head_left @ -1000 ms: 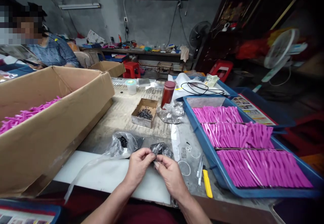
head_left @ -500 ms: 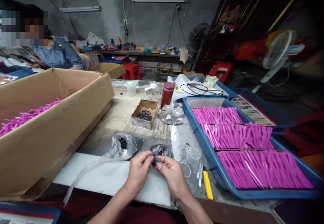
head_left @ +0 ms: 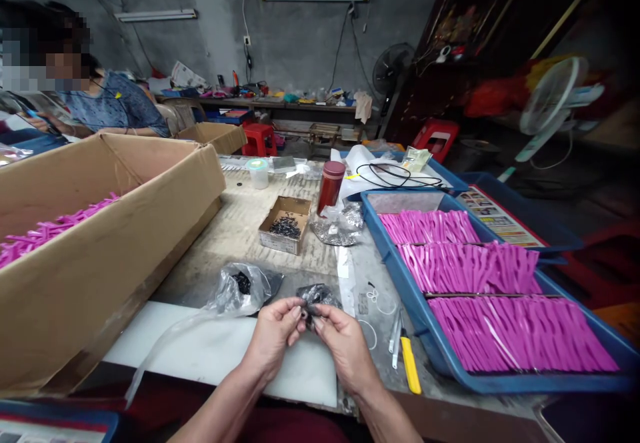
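My left hand [head_left: 275,333] and my right hand [head_left: 345,344] meet above the near edge of the table, fingertips pinched close together. Between them is a small dark piece [head_left: 306,312], mostly covered by the fingers, so its kind cannot be made out. Just behind the fingers lies a dark plastic bag [head_left: 320,293]. To the left sits an open clear plastic bag [head_left: 227,296] with black small parts [head_left: 243,283] inside. A white board [head_left: 200,346] lies under my wrists. Farther back stands a small cardboard box [head_left: 280,243] of small dark pieces [head_left: 286,226].
A blue tray [head_left: 493,384] of pink plastic pieces [head_left: 520,335] stands right; a large cardboard box [head_left: 120,263] with more stands left. A yellow-handled tool [head_left: 411,366], a red canister [head_left: 331,186] and a lidded tub [head_left: 258,175] lie between. A co-worker [head_left: 115,106] sits far left.
My fingers have shifted slightly around the small dark piece, and the left fingers have uncurled a little. The co-worker's head and arm have moved, with a blue object now visible in the hand.
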